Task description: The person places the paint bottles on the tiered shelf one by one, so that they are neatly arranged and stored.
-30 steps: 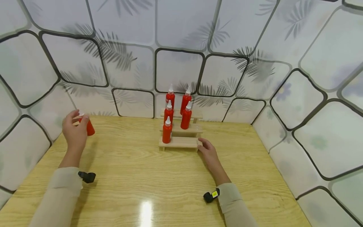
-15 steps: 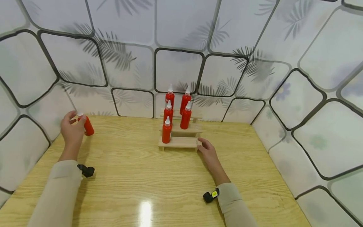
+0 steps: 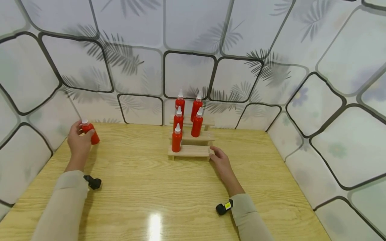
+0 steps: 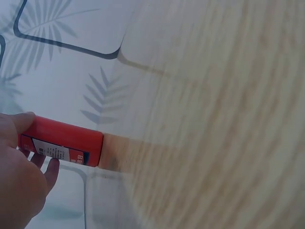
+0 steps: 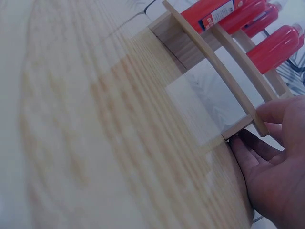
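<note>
At the far left of the table, my left hand [image 3: 79, 142] holds a red squeeze bottle [image 3: 91, 134] with a white cap. In the left wrist view the thumb and fingers go around opposite sides of the bottle [image 4: 66, 140], and its base meets the table. A three-tier wooden display rack [image 3: 193, 151] stands near the back wall. My right hand [image 3: 223, 166] grips the right end of its lowest tier. Red bottles stand on the rack: two on top, two in the middle, and one bottle [image 3: 177, 140] at the left of the lowest tier.
The light wood table [image 3: 169, 187] meets patterned walls [image 3: 138, 73] at the back and both sides. Small black wrist cameras sit at the left cuff [image 3: 72, 180] and the right cuff [image 3: 242, 202].
The left hand has shifted slightly on the bottle at the far left, showing more of its cap and shoulder. The right hand and rack have stayed in place.
</note>
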A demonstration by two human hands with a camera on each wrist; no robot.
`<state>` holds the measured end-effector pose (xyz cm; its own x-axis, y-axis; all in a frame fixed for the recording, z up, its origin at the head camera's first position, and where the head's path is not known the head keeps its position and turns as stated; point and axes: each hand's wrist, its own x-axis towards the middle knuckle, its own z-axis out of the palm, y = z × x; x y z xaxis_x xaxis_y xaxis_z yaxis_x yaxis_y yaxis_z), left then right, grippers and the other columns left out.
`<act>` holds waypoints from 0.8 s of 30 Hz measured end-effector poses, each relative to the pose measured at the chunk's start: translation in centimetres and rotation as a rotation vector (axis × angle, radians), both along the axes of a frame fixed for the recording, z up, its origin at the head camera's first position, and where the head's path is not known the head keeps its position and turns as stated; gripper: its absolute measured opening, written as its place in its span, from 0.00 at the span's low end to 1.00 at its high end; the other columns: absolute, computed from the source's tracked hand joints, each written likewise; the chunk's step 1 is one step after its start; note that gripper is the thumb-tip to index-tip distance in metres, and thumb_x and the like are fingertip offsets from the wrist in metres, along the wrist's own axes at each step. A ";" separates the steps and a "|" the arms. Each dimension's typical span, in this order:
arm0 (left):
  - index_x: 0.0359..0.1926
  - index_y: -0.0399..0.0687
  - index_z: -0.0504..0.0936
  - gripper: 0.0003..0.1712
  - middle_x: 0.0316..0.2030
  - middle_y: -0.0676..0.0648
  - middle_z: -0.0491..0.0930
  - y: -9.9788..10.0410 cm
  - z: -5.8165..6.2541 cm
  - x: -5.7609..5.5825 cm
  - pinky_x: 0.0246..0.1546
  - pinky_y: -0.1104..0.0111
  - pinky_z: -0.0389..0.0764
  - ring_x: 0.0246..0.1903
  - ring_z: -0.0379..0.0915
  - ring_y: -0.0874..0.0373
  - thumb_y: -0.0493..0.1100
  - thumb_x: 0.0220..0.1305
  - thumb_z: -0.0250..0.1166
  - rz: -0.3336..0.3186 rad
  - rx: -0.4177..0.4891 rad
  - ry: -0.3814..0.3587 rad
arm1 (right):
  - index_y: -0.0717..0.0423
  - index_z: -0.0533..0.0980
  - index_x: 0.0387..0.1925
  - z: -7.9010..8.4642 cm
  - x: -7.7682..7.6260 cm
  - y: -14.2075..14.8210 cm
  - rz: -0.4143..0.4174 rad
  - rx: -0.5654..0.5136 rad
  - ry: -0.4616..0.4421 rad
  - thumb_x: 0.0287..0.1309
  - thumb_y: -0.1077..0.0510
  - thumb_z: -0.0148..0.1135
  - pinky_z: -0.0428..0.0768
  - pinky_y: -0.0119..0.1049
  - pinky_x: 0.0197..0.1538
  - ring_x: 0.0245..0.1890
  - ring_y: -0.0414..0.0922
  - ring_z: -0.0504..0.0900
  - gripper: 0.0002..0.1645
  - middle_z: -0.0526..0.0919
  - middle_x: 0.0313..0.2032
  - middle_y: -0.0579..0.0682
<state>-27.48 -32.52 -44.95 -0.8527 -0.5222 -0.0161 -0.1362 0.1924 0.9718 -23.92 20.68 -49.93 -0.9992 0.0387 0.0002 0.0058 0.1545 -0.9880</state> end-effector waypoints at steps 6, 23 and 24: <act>0.78 0.67 0.57 0.38 0.75 0.50 0.61 0.5 0.1 0.6 0.61 0.62 0.76 0.68 0.62 0.54 0.47 0.72 0.61 -0.020 -0.066 0.004 | 0.61 0.72 0.66 0.4 0.2 -0.1 0.002 0.003 -0.004 0.69 0.62 0.58 0.63 0.51 0.75 0.75 0.53 0.61 0.25 0.68 0.71 0.60; 0.76 0.50 0.62 0.38 0.69 0.37 0.69 5.6 1.2 3.5 0.52 0.78 0.76 0.51 0.68 0.69 0.50 0.70 0.65 -0.254 -0.248 0.185 | 0.60 0.71 0.68 -0.3 -0.2 0.1 0.012 -0.018 -0.002 0.71 0.61 0.57 0.63 0.50 0.75 0.76 0.52 0.59 0.26 0.66 0.73 0.59; 0.75 0.49 0.62 0.38 0.68 0.36 0.70 6.2 1.2 3.7 0.51 0.80 0.76 0.50 0.68 0.70 0.49 0.70 0.65 -0.269 -0.249 0.201 | 0.60 0.71 0.67 -0.4 -0.2 0.1 0.008 -0.014 -0.002 0.71 0.61 0.57 0.64 0.50 0.75 0.76 0.52 0.59 0.25 0.66 0.73 0.59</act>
